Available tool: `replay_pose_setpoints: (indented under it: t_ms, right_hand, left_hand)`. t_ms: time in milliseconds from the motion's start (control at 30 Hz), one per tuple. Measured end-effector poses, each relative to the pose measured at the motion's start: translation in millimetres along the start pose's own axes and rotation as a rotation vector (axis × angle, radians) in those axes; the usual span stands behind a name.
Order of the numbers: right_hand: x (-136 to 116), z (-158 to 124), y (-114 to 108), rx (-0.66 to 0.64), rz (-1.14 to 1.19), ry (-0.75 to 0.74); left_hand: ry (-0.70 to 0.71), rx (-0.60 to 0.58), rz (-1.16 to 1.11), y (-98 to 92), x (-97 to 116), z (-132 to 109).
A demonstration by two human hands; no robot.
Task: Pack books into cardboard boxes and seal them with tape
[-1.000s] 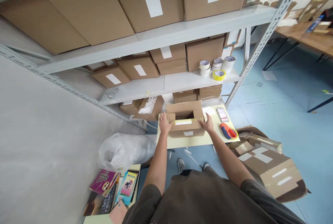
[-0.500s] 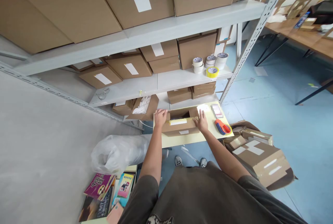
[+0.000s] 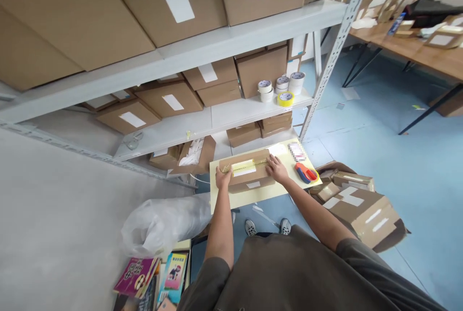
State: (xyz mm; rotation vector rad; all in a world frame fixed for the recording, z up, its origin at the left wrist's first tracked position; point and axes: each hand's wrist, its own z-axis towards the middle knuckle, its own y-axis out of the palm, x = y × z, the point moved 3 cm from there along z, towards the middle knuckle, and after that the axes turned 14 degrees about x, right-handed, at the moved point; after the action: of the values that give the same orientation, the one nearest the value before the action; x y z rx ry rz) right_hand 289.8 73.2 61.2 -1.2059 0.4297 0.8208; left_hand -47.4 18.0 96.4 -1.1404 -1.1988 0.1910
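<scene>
A brown cardboard box [image 3: 249, 182] lies on a small pale-yellow table [image 3: 237, 199], its top flaps folded down. Yellowed tape and white label strips run along the seam. My left hand [image 3: 223, 177] grips the box's left end, thumb over the top edge. At the right end of the seam, my right hand [image 3: 277, 169] holds the flaps with its fingers bent against the top. To the right on the same table sits a red and blue tape dispenser [image 3: 306, 173], with a white paper [image 3: 277, 149] behind the box and a blurred-out card [image 3: 297, 152] beside it.
Metal shelving [image 3: 202, 123] holding cardboard boxes rises in front, with tape rolls [image 3: 285, 99] on its middle shelf. A large open carton of boxes [image 3: 361, 209] stands on the floor at right. Bubble wrap [image 3: 162, 224] and books [image 3: 135, 275] are at lower left.
The box's top flaps, raised around an opening before, now lie folded over it. Both hands have moved onto the top at its ends. The view has shifted slightly.
</scene>
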Motion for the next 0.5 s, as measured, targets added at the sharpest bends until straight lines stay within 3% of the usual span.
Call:
replay_pose_setpoints:
  t_ms: [200, 400, 500]
  right_hand:
    - [34.5, 9.5, -50.1, 0.053, -0.104, 0.041]
    - [110.3, -3.8, -114.3, 0.084, -0.221, 0.196]
    - [147.8, -19.2, -129.4, 0.031, -0.303, 0.31]
  left_hand:
    - [-0.006, -0.005, 0.059, 4.9, -4.8, 22.9]
    - [0.009, -0.02, 0.218, 19.3, -10.8, 43.1]
    - [0.135, 0.02, 0.322, 27.2, -9.0, 59.4]
